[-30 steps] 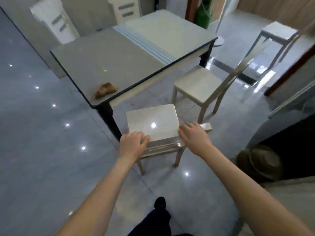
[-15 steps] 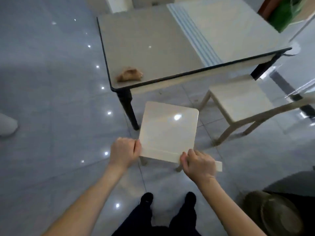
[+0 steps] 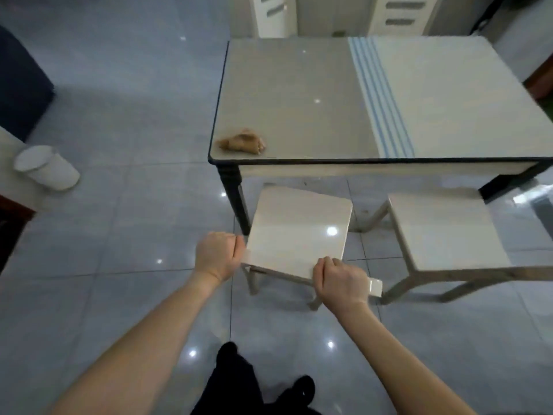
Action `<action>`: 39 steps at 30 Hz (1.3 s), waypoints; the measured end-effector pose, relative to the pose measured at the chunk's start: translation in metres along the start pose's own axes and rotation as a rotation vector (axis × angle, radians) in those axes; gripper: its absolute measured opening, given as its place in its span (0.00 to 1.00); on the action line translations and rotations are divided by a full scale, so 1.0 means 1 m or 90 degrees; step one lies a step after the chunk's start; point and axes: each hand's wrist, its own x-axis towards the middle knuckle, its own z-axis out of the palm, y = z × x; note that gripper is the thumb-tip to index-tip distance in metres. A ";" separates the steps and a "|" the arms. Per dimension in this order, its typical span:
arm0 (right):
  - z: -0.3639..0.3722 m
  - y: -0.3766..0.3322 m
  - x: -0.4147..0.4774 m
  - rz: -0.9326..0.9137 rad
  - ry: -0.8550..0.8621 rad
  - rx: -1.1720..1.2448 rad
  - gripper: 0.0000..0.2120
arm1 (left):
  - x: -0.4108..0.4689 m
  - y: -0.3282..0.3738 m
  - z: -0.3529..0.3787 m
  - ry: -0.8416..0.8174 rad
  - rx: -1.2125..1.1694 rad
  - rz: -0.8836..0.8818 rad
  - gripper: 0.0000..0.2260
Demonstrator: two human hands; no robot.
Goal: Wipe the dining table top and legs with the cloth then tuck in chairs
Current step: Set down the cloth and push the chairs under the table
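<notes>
A cream chair (image 3: pixel 299 226) stands in front of me, its seat's far edge just under the near edge of the dining table (image 3: pixel 299 94). My left hand (image 3: pixel 217 254) grips the left end of the chair's backrest and my right hand (image 3: pixel 339 280) grips its right end. A crumpled tan cloth (image 3: pixel 242 141) lies on the table's near left corner, above a dark table leg (image 3: pixel 235 199). A second cream chair (image 3: pixel 443 229) stands to the right, partly under the table.
A white bin (image 3: pixel 45 167) stands on the glossy grey tile floor at the left. White cabinets (image 3: pixel 398 13) rise behind the table. A dark piece of furniture (image 3: pixel 21 85) is at the far left. My feet (image 3: pixel 302 387) are below.
My view has swung round to face the table's long side. The chair in my hands has come nearer the table, its seat now reaching under the edge.
</notes>
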 end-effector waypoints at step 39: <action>0.091 0.149 0.280 -0.082 -0.040 0.018 0.19 | 0.255 0.080 0.039 -0.007 -0.033 -0.109 0.23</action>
